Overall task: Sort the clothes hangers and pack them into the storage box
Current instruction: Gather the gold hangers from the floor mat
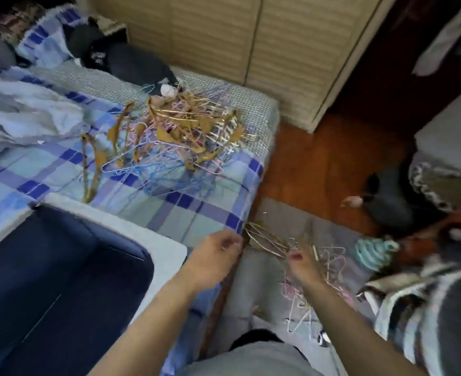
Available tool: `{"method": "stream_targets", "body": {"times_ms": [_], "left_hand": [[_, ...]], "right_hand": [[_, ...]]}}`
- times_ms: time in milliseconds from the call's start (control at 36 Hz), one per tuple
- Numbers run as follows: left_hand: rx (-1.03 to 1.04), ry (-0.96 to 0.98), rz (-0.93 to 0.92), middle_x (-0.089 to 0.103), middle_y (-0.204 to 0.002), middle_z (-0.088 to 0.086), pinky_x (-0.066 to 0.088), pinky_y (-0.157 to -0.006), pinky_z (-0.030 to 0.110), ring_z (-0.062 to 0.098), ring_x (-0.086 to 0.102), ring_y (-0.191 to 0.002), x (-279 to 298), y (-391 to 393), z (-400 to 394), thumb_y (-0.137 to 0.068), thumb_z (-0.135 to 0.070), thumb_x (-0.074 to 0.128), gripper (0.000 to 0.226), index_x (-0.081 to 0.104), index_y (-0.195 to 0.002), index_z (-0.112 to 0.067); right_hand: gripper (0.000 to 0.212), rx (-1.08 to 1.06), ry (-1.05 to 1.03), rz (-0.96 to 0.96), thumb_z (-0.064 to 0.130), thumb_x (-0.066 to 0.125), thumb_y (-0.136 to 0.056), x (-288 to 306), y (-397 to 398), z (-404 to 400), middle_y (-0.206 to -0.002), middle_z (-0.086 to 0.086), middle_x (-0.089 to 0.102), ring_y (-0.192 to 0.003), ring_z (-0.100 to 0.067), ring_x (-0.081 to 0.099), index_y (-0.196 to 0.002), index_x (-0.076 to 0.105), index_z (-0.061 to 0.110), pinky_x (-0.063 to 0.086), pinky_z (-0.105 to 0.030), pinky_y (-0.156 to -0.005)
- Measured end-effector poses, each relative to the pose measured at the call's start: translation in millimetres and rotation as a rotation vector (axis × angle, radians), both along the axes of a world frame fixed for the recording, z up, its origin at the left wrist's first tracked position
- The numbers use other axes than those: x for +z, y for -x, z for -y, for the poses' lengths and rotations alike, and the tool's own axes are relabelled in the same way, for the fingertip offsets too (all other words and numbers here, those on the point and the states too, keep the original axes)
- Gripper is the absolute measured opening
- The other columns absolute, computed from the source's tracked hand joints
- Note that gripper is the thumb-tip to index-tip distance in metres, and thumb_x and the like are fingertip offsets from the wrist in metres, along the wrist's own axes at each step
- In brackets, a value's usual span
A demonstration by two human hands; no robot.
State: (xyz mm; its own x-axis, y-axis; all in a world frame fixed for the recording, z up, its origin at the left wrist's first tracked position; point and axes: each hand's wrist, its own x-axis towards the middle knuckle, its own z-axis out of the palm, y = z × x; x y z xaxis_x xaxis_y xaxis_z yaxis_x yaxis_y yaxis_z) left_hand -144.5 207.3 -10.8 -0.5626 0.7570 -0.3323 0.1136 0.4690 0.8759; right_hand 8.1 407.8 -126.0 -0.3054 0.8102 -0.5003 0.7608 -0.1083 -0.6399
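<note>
Here I see my left hand (218,253) hanging over the near corner of the bed (196,213), fingers loosely curled and holding nothing that I can make out (the frame is blurred there). My right hand (302,264) is lower and to the right, over the grey mat (283,213) on the floor, its fingers closed around a bundle of gold wire hangers (267,240) that fan out up and to the left, toward the bed's edge. Under and beside that hand, a loose tangle of pink and white hangers (329,270) lies on the mat. The main heap of hangers (186,131), gold, pink and blue all mixed, sits on the checked blue bedspread toward the far end of the bed, with a few brown ones (93,164) strayed to its left. The storage box (61,280), dark blue inside with a pale rim, stands open on the bed at my lower left, well apart from the heap.
</note>
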Motion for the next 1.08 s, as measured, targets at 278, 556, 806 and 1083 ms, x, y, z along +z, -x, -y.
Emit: {"method": "stream_targets", "body": {"times_ms": [278, 556, 806, 1083], "left_hand": [[-0.194, 0.462, -0.025, 0.069, -0.092, 0.004, 0.049, -0.075, 0.027, 0.020, 0.066, -0.086, -63.2, -40.6, -57.7, -0.103, -0.015, 0.050, 0.022, 0.067, -0.089, -0.014], [0.133, 0.310, 0.302, 0.073, -0.082, 0.002, 0.049, -0.069, 0.032, 0.018, 0.067, -0.073, -109.5, -99.7, -175.0, -0.101, -0.019, 0.056, 0.017, 0.072, -0.097, -0.015], [0.042, 0.343, 0.384, 0.070, -0.073, -0.002, 0.044, -0.065, 0.030, 0.013, 0.063, -0.061, -158.6, -113.2, -233.3, -0.093, -0.016, 0.060, 0.014, 0.071, -0.086, -0.018], [-0.312, 0.695, 0.257, 0.072, -0.103, 0.009, 0.055, -0.079, 0.036, 0.027, 0.069, -0.092, -353.7, -60.6, -269.6, -0.094, -0.016, 0.057, 0.013, 0.069, -0.098, -0.021]], "right_hand": [[0.030, 0.004, 0.089, 0.510, 0.014, 0.059, -0.091, -58.0, -171.8, -87.6, -0.103, -0.003, 0.069, -0.093, -0.018, 0.065, -0.120, 0.070, 0.013, 0.049, -0.021, -0.081], [0.020, 0.056, 0.181, 0.345, 0.012, 0.046, -0.099, -68.4, -182.3, -172.5, -0.090, -0.007, 0.058, -0.084, -0.020, 0.050, -0.084, 0.056, 0.019, 0.048, -0.027, -0.079], [0.016, -0.021, 0.206, 0.294, 0.012, 0.050, -0.085, -118.6, -167.0, -240.3, -0.089, -0.013, 0.068, -0.083, -0.030, 0.064, -0.088, 0.066, 0.013, 0.044, -0.031, -0.070], [0.025, -0.042, 0.339, 0.321, 0.011, 0.050, -0.095, -254.1, -135.3, -241.7, -0.111, -0.019, 0.066, -0.091, -0.026, 0.059, -0.118, 0.061, 0.010, 0.054, -0.040, -0.091]]}}
